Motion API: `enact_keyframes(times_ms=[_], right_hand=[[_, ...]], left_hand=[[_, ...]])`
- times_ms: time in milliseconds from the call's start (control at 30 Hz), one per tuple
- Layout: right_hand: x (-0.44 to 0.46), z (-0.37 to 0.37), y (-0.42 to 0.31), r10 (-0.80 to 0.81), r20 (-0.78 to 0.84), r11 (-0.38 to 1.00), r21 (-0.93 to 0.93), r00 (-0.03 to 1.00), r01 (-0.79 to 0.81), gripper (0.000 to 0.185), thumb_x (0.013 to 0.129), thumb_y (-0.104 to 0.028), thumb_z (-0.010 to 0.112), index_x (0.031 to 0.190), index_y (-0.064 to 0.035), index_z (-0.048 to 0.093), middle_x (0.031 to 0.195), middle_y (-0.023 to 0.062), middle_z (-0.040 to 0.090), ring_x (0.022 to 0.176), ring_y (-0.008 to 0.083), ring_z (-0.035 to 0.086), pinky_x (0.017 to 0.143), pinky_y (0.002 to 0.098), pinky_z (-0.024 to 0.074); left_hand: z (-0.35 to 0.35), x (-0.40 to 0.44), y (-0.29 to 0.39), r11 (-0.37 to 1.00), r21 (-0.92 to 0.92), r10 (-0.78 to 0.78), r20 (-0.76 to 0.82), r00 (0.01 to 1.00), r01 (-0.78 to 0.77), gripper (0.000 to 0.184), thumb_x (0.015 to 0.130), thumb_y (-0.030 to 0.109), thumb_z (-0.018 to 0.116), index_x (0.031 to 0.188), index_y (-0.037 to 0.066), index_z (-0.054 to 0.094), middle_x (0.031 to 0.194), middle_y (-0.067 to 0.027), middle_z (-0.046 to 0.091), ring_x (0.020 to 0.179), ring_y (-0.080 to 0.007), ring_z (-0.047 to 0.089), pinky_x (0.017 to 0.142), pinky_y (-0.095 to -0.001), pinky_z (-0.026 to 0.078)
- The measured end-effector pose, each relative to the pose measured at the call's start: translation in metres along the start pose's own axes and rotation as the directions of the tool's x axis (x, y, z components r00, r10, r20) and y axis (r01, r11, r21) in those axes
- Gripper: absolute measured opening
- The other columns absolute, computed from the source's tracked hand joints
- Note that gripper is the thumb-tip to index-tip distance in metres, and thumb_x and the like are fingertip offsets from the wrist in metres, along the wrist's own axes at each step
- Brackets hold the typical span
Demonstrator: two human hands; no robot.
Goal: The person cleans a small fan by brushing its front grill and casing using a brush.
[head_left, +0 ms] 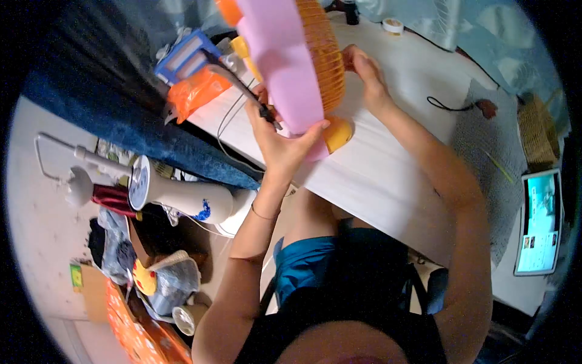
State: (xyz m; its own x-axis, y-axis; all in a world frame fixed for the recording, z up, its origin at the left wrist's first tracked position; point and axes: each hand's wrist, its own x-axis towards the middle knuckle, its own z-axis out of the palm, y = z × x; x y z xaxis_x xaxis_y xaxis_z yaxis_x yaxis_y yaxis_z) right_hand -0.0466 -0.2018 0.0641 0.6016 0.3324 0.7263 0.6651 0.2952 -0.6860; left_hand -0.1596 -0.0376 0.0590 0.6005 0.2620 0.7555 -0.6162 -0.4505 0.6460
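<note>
Nearest to me, the front edge of the bench runs just above the person's lap, and the base of the pink fan sits close to that edge, with a yellow piece on it. The left hand is closed round the lower housing, thumb along the near side, fingers going behind. I want that grip low and firm, so the fan cannot tip towards the lap. A dark cord passes right by these fingers; I can't tell whether they hold it, and I would lay it aside so it doesn't snag.

Further out, the right hand is half curled at the side of the orange grille. Its fingertips are partly hidden, so I can't tell whether it grasps or only touches. I would press lightly there, as thin ribs may flex. Beyond lie an orange bag and a white tub.
</note>
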Motion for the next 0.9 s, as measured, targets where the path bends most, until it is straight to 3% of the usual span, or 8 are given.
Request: enact_keyframes(times_ms=[200, 233, 333, 467, 567, 700, 833, 900], right_hand=[[0.003, 0.009, -0.005, 0.119, -0.035, 0.986, 0.117, 0.992, -0.115, 0.057, 0.088, -0.049, 0.031, 0.113, 0.0017, 0.043, 0.110, 0.0099, 0.049, 0.105, 0.0171, 0.044, 0.091, 0.0312, 0.0311], [0.002, 0.018, -0.013, 0.166, -0.074, 0.973, 0.174, 0.983, -0.151, 0.061, 0.088, -0.050, 0.031, 0.118, 0.0024, 0.040, 0.115, 0.0111, 0.046, 0.109, 0.0181, 0.042, 0.094, 0.0316, 0.0295], [-0.004, 0.032, -0.009, 0.003, -0.044, 1.000, -0.012, 0.999, -0.003, 0.069, 0.086, -0.053, 0.032, 0.130, -0.0005, 0.028, 0.127, 0.0120, 0.037, 0.119, 0.0204, 0.034, 0.098, 0.0322, 0.0255], [-0.002, 0.025, -0.013, 0.071, 0.051, 0.994, 0.078, 0.996, -0.075, 0.068, 0.086, -0.054, 0.033, 0.133, -0.0055, 0.027, 0.129, 0.0100, 0.038, 0.119, 0.0224, 0.035, 0.098, 0.0319, 0.0259], [0.005, 0.013, -0.004, 0.210, 0.017, 0.934, 0.293, 0.978, -0.206, 0.064, 0.087, -0.052, 0.035, 0.131, -0.0059, 0.030, 0.128, 0.0106, 0.040, 0.115, 0.0222, 0.039, 0.096, 0.0328, 0.0283], [-0.004, -0.006, 0.047, 0.691, -0.123, 0.710, 0.298, 0.712, -0.638, 0.063, 0.085, -0.053, 0.040, 0.129, -0.0075, 0.035, 0.123, 0.0112, 0.044, 0.111, 0.0200, 0.043, 0.094, 0.0345, 0.0314], [-0.010, 0.005, 0.048, 0.820, 0.027, 0.524, 0.368, 0.572, -0.768, 0.066, 0.083, -0.057, 0.042, 0.127, -0.0079, 0.037, 0.120, 0.0123, 0.046, 0.107, 0.0223, 0.046, 0.090, 0.0358, 0.0365], [-0.010, 0.021, 0.033, 0.853, 0.201, 0.339, 0.488, 0.481, -0.804, 0.069, 0.081, -0.059, 0.044, 0.127, -0.0089, 0.035, 0.120, 0.0126, 0.046, 0.106, 0.0233, 0.048, 0.087, 0.0375, 0.0391]], left_hand=[[-0.004, -0.011, 0.007, 0.995, 0.100, 0.013, -0.051, 0.999, -0.008, 0.077, 0.055, 0.015, 0.079, 0.116, -0.006, 0.038, 0.111, -0.0123, 0.043, 0.085, -0.0157, 0.049, 0.065, -0.0243, 0.043], [0.002, -0.009, 0.008, 0.988, 0.068, 0.146, -0.116, 0.982, -0.139, 0.076, 0.054, 0.013, 0.079, 0.116, -0.007, 0.039, 0.110, -0.0127, 0.045, 0.080, -0.0146, 0.049, 0.063, -0.0233, 0.042], [0.011, 0.002, 0.011, 0.961, 0.090, 0.275, -0.244, 0.930, -0.260, 0.073, 0.054, 0.012, 0.079, 0.114, -0.006, 0.042, 0.105, -0.0114, 0.048, 0.074, -0.0124, 0.046, 0.059, -0.0220, 0.040], [0.002, 0.015, 0.016, 0.982, 0.136, 0.160, -0.230, 0.960, -0.130, 0.063, 0.053, 0.014, 0.078, 0.104, -0.002, 0.043, 0.087, -0.0049, 0.047, 0.067, -0.0105, 0.042, 0.057, -0.0207, 0.037], [-0.012, 0.032, 0.021, 0.984, 0.152, 0.140, -0.323, 0.936, -0.094, 0.058, 0.054, 0.013, 0.077, 0.101, 0.001, 0.045, 0.078, -0.0001, 0.041, 0.067, -0.0095, 0.039, 0.059, -0.0205, 0.035], [-0.049, 0.067, 0.022, 0.983, 0.127, 0.167, -0.346, 0.923, -0.130, 0.041, 0.063, 0.006, 0.072, 0.089, 0.006, 0.041, 0.076, 0.0012, 0.039, 0.068, -0.0101, 0.038, 0.062, -0.0213, 0.035], [-0.075, 0.091, 0.030, 0.956, -0.285, -0.062, -0.415, 0.908, -0.064, 0.037, 0.072, 0.005, 0.067, 0.071, 0.013, 0.031, 0.066, 0.0028, 0.038, 0.054, -0.0081, 0.037, 0.048, -0.0215, 0.034], [-0.092, 0.094, 0.021, 0.891, -0.453, -0.206, -0.372, 0.905, 0.016, 0.025, 0.075, 0.008, 0.065, 0.075, 0.009, 0.040, 0.073, -0.0004, 0.047, 0.064, -0.0111, 0.048, 0.061, -0.0236, 0.042]])
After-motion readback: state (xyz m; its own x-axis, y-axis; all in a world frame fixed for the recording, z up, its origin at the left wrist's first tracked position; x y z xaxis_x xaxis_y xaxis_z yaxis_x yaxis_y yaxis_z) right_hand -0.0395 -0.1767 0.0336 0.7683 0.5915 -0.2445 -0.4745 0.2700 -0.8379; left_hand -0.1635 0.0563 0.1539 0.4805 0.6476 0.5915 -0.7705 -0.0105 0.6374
